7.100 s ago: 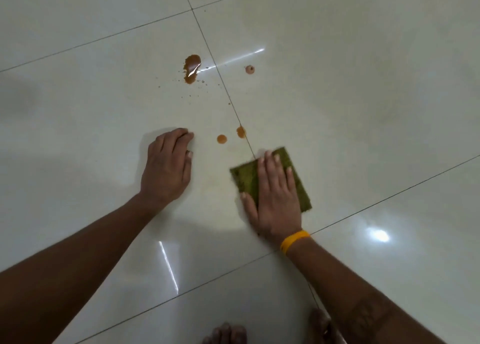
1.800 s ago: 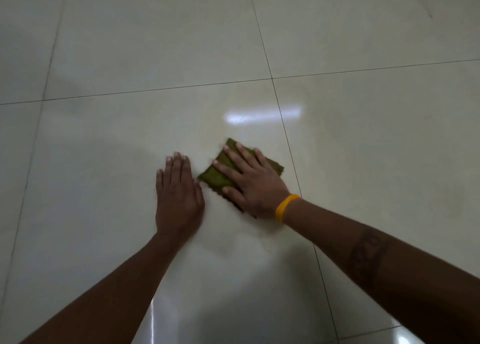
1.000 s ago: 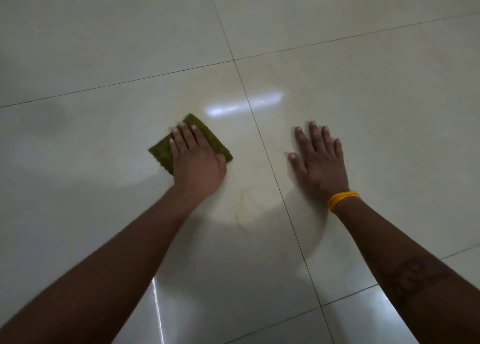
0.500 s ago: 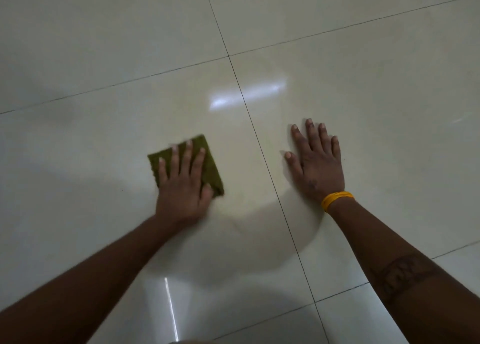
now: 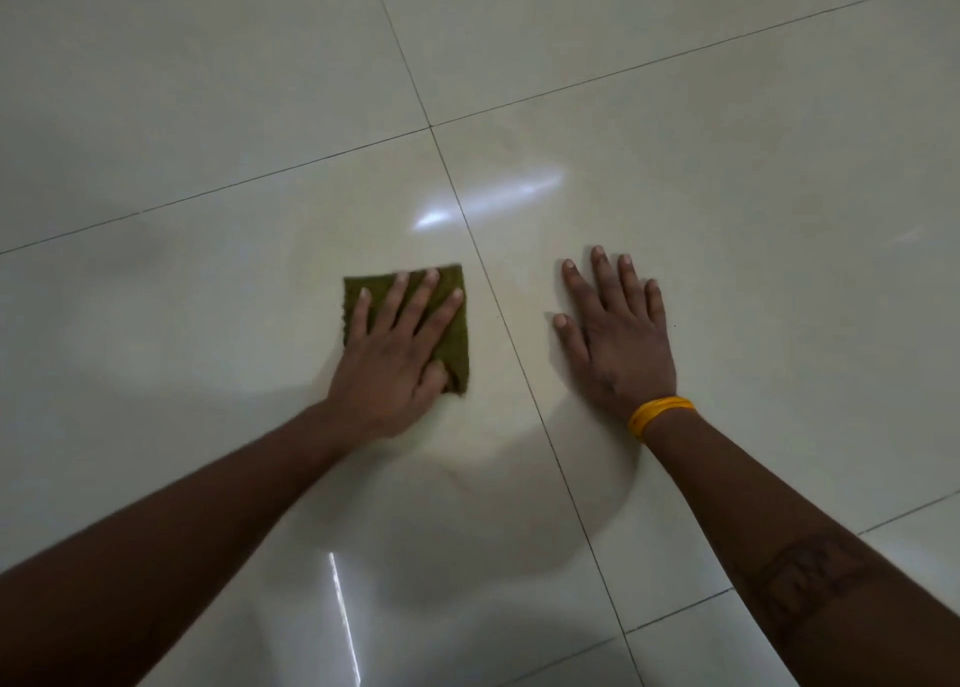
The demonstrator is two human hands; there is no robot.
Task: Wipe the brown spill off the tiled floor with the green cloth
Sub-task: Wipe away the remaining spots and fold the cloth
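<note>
The green cloth [image 5: 453,346], folded into a small square, lies flat on the glossy cream tiled floor [image 5: 727,167] just left of a grout line. My left hand [image 5: 395,354] presses down on it with fingers spread over its top. My right hand [image 5: 618,338], with a yellow band at the wrist, rests flat on the neighbouring tile to the right, fingers apart and holding nothing. No brown spill shows anywhere on the tiles. A faint damp smear [image 5: 467,458] lies below the cloth.
Dark grout lines [image 5: 498,302] cross the floor and meet above the hands. Light reflections glare on the tile above the cloth [image 5: 488,203] and near my left forearm [image 5: 343,624].
The cloth passed from my right hand to my left, and the brown spots are gone. In the last half second my left hand slid the cloth right, toward the grout line.
</note>
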